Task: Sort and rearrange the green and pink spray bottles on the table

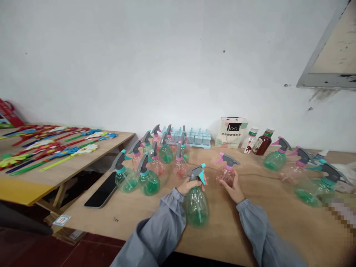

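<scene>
My left hand [187, 186] is wrapped round the neck of a green spray bottle [198, 211] with a grey and turquoise trigger head. Green liquid shows in its base, and the bottle leans a little toward me. To the right, my right hand [234, 188] grips the side of a pink spray bottle [223, 174] with a grey and pink head, which stands upright on the table. Left of my hands is a cluster of several green and pink spray bottles [150, 181]. On the right side stand a green bottle [274, 160], a pink bottle [293, 171] and another green bottle [314, 190].
A black phone [102, 191] lies at the left of the wooden table [219, 237]. Along the wall are a pale blue rack [202, 139], a printed paper bag [232, 133] and two drink bottles [263, 142]. Colourful hand-shaped clappers [61, 152] cover another table at left.
</scene>
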{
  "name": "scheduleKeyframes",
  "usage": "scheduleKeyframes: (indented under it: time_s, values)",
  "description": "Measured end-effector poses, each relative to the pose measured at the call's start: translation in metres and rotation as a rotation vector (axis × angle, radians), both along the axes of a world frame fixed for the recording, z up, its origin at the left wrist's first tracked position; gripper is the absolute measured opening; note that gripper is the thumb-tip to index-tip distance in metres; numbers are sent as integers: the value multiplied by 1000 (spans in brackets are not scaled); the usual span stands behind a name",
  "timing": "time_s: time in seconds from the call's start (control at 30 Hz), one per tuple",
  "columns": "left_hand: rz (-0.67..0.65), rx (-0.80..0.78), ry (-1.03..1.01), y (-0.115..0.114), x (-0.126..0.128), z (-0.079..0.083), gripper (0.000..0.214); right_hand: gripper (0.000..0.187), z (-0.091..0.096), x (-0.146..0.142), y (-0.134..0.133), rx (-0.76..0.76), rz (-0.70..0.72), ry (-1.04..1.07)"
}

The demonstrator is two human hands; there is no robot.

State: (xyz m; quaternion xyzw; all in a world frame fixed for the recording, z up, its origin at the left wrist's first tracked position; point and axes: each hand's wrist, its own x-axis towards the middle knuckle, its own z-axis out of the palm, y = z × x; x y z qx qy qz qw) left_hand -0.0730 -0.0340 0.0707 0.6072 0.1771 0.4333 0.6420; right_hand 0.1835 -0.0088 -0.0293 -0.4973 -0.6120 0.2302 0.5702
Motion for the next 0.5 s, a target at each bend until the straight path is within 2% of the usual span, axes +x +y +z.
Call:
scheduleKeyframes:
  time_s: [0.1,0.27,0.4,0.5]
  values:
    - [93,92,59,-8,0,8,39,94,1,0,-1,14,-1,-8]
    - [518,196,129,-23,-12,11,43,95,0,0,-1,27,9,-15]
    - [855,369,222,-31,-35,8,21,96,-1,1,0,15,6,-10]
    - [1025,478,301,-33,-52,9,14,96,0,1,0,-9,19,-6]
